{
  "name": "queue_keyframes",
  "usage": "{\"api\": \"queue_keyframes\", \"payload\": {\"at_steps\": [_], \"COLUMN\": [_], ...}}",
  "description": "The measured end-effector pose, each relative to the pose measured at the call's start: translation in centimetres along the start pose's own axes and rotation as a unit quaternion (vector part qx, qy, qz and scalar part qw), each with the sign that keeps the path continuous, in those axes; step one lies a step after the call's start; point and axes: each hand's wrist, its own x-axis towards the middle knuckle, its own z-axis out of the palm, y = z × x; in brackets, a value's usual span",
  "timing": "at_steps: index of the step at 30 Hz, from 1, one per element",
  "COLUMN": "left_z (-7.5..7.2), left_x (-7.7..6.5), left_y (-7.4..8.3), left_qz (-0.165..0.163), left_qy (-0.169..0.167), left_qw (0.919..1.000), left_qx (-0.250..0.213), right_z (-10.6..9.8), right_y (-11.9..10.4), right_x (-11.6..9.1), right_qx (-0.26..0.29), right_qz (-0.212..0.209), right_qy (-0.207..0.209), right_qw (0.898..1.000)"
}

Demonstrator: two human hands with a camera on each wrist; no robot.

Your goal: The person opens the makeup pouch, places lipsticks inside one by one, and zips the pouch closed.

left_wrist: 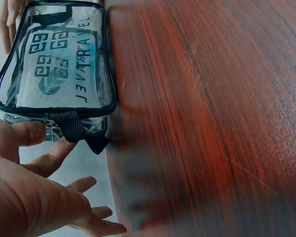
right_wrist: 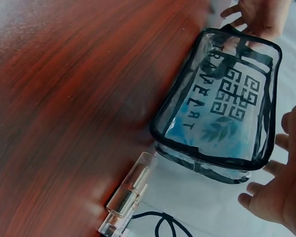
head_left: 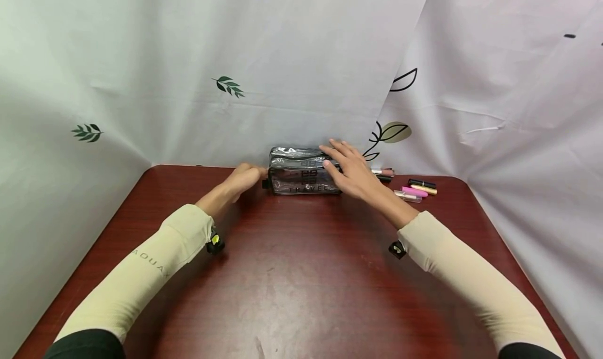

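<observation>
A clear travel pouch with black piping and the word TRAVEL stands at the back edge of the table, against the white cloth. At its left end is my left hand; in the left wrist view its thumb and index finger lie close to the black strap, the other fingers spread apart. Whether the index finger touches the strap is unclear. My right hand reaches over the pouch's right end with its fingers extended. The right wrist view shows those fingers beside the pouch, holding nothing.
To the right of the pouch lie several slim cosmetic tubes: a black one, a gold one, a pink one and a clear one. More tubes sit partly behind my right hand. White patterned cloth borders the dark red table.
</observation>
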Motion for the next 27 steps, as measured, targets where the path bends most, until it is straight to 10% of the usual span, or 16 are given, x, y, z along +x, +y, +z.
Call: {"api": "queue_keyframes", "payload": {"at_steps": [27], "left_z": [-0.47], "left_x": [-0.28], "left_y": [0.34], "left_qz": [-0.016], "left_qy": [-0.002], "left_qw": [0.9998], "left_qx": [-0.014], "right_z": [-0.48], "right_y": [-0.23], "right_x": [1.06], "right_qx": [-0.038], "right_qz": [-0.011], "right_qy": [-0.056], "right_qw": [0.998]}}
